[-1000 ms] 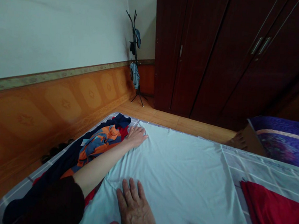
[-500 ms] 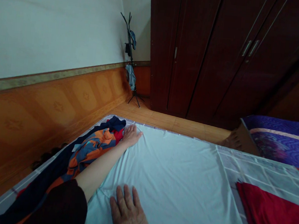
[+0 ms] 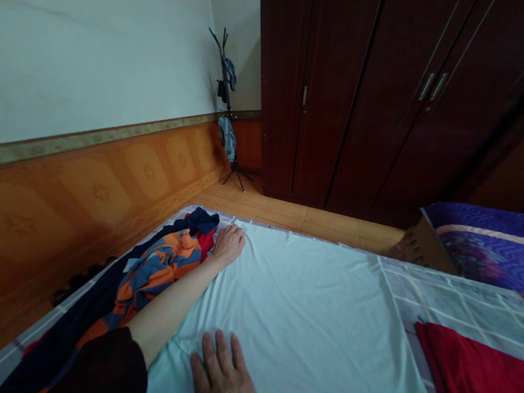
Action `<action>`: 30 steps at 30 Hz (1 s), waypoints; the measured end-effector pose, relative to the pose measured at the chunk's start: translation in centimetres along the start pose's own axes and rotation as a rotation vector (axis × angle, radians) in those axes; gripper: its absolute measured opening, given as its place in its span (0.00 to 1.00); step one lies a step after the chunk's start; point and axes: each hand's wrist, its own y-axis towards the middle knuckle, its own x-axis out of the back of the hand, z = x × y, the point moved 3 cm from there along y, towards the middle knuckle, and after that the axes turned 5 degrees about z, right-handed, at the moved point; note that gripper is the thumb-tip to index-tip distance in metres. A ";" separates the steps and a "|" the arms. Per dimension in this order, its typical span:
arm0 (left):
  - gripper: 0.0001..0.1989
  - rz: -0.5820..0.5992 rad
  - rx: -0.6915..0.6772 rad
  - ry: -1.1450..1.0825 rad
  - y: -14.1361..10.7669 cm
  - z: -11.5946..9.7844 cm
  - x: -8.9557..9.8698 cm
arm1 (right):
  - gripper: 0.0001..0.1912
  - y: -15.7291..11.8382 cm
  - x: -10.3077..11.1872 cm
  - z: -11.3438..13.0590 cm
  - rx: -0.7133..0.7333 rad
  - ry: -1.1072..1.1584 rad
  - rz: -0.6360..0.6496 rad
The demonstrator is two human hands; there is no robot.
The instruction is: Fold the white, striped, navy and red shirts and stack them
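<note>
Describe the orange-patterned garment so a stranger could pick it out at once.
Start at the grid-patterned sheet, at its edge near the orange wall panelling. Between that edge and the pale cloth under the left hand lies a heap of clothes. The crumpled garment on top shows orange and blue-grey blocks; the navy cloth and red cloth beside it look plain.

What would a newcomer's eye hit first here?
Probably the big pale cloth spread across the middle, with the left hand at its far left corner and the right hand, fingers spread, on its near part. Next, the bright red cloth at lower right and the rumpled orange-and-blue garment left of the pale cloth.
</note>
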 end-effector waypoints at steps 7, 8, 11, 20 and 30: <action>0.17 0.016 -0.007 -0.019 0.3 0.4 -0.9 | 0.20 -0.1 -1.0 -0.1 0.031 -0.086 -0.126; 0.18 0.022 -0.011 -0.026 0.4 0.5 -1.1 | 0.20 -0.1 -0.9 0.0 0.033 -0.105 -0.142; 0.20 0.044 -0.047 -0.051 0.7 0.7 -1.5 | 0.18 0.1 -0.2 0.1 0.032 -0.136 -0.172; 0.19 0.061 -0.125 -0.092 0.4 0.6 -1.5 | 0.17 0.0 -0.6 0.1 0.033 -0.158 -0.170; 0.20 0.178 -0.120 -0.084 0.8 -0.3 -0.5 | 0.37 -0.3 1.9 -0.1 0.056 0.062 0.031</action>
